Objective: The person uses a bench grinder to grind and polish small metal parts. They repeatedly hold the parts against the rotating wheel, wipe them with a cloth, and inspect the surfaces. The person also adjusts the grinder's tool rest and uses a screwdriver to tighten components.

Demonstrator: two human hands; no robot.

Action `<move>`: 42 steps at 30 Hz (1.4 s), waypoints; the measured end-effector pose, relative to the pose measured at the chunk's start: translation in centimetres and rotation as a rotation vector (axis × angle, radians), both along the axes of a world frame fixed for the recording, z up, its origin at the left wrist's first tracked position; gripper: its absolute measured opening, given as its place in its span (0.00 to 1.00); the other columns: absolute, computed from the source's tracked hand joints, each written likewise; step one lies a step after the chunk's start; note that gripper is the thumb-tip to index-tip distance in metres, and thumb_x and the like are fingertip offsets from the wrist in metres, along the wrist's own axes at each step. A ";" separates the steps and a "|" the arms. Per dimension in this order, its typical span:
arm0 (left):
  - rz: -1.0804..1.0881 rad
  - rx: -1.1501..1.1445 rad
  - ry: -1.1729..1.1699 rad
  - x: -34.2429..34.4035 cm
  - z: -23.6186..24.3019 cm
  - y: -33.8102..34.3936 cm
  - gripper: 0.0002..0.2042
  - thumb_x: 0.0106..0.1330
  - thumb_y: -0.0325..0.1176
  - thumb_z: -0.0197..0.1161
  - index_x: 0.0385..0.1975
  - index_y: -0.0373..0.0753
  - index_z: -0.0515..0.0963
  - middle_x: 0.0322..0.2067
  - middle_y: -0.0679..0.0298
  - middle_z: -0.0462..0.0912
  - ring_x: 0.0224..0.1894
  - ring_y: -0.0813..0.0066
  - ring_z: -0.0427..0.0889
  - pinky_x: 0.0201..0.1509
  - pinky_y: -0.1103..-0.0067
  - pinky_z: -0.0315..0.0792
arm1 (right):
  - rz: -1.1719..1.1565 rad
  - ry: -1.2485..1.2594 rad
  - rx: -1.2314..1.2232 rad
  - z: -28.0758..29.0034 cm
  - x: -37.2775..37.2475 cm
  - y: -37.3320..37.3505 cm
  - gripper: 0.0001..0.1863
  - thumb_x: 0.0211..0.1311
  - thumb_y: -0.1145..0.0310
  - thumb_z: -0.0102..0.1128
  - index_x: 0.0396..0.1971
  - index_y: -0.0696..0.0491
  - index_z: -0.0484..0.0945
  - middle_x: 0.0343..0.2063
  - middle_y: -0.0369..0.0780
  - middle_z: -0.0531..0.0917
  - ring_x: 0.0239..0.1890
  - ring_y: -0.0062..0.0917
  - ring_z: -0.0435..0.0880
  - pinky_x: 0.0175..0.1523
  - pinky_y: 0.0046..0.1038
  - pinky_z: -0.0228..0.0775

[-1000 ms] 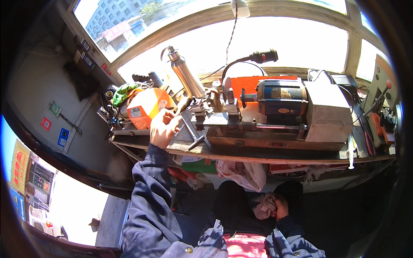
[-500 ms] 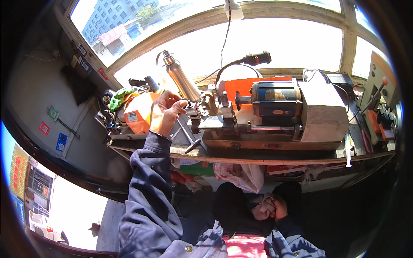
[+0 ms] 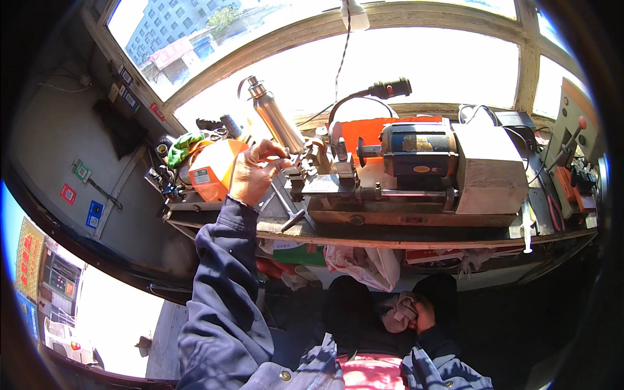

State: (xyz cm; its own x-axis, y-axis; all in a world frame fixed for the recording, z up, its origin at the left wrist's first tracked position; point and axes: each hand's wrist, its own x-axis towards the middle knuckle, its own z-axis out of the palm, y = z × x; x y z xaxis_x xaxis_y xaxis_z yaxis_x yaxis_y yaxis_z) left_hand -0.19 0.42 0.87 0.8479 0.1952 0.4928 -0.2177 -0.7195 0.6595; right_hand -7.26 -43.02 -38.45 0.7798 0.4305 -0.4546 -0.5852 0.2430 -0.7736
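My left hand [image 3: 252, 174] is raised at the left end of a key-cutting machine [image 3: 390, 188] on a wooden shelf [image 3: 416, 235]. Its thumb and forefinger are pinched together right by the machine's small clamp [image 3: 305, 170]; whether something small sits between them is unclear. An orange box [image 3: 213, 170] stands just left of the hand, and a T-handled metal tool [image 3: 289, 209] lies just below it. My right hand [image 3: 424, 316] rests low in my lap, curled around a pale crumpled cloth [image 3: 396, 313].
A steel bottle [image 3: 273, 116] leans behind the machine. A gooseneck lamp [image 3: 389, 88] arches over the dark motor [image 3: 416, 148] and grey metal housing [image 3: 489, 170]. Another orange machine with a red-knobbed lever [image 3: 572, 175] stands at right. Plastic bags [image 3: 364, 263] hang under the shelf.
My left hand moved from over the orange box up and right to the machine's clamp, its fingers now pinched. The right hand stayed in my lap.
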 end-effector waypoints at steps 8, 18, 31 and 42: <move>-0.013 0.028 -0.014 -0.1 0.2 -0.3 0.10 0.67 0.16 0.60 0.44 0.35 0.78 0.42 0.62 0.86 0.46 0.76 0.87 0.52 0.79 0.81 | -0.009 0.023 -0.009 0.6 0.0 0.1 0.17 0.69 0.58 0.52 0.51 0.49 0.79 0.26 0.37 0.81 0.10 0.19 0.66 0.14 0.22 0.53; -0.142 -0.147 0.071 0.4 0.5 0.1 0.12 0.70 0.16 0.56 0.50 0.32 0.81 0.47 0.62 0.86 0.51 0.76 0.85 0.56 0.79 0.81 | -0.009 -0.007 0.008 0.5 0.1 0.1 0.17 0.68 0.58 0.52 0.50 0.50 0.79 0.23 0.37 0.79 0.09 0.19 0.65 0.13 0.22 0.54; -0.128 -0.155 0.334 0.7 1.9 0.6 0.13 0.70 0.34 0.69 0.51 0.40 0.84 0.42 0.66 0.89 0.41 0.82 0.84 0.40 0.84 0.74 | 0.002 0.010 0.045 0.1 0.1 -0.1 0.17 0.69 0.55 0.54 0.48 0.50 0.80 0.22 0.37 0.79 0.09 0.18 0.66 0.13 0.21 0.54; -0.058 -0.324 0.212 1.2 -1.0 3.1 0.22 0.75 0.48 0.61 0.51 0.33 0.83 0.41 0.59 0.86 0.41 0.76 0.84 0.39 0.74 0.84 | 0.002 0.010 0.041 0.5 -0.1 0.1 0.18 0.70 0.55 0.53 0.49 0.51 0.80 0.22 0.36 0.80 0.10 0.18 0.67 0.13 0.20 0.54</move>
